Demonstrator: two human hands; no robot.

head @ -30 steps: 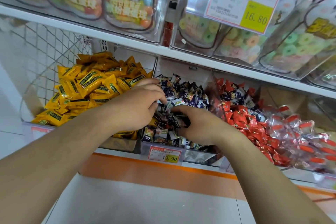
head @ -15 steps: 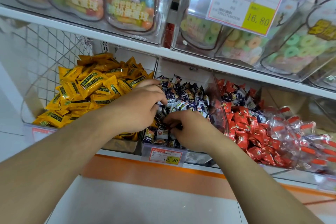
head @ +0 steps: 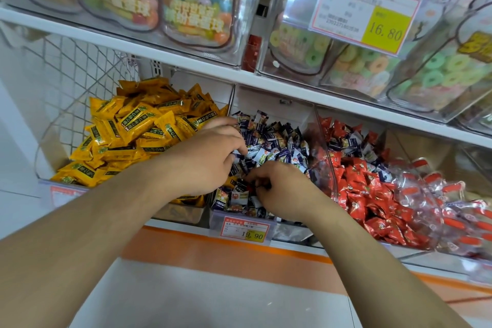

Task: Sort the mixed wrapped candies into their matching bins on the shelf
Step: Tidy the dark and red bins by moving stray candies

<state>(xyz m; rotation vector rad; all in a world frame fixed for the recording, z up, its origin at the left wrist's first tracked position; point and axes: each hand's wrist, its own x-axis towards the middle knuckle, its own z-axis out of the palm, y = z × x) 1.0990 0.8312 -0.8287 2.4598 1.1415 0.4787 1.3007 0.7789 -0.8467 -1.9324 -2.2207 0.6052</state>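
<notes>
1. Since a second earlier, right hand point(head: 286, 192) had slid nearer the middle bin's point(head: 239, 218) front (fingers pinching something dark); left hand point(head: 210, 157) curled among blue candies point(head: 274, 141).
2. Lifting one stray slowly would likely avoid spills.

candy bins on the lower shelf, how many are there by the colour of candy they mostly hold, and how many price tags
Yellow candy bin: 1
Dark blue candy bin: 1
Red candy bin: 1
Clear-wrapped red candy bin: 1
Price tags: 3, yellow 16.80 tag, 19.90 tag, partly hidden tag
Total: 4 bins, 3 tags
</notes>
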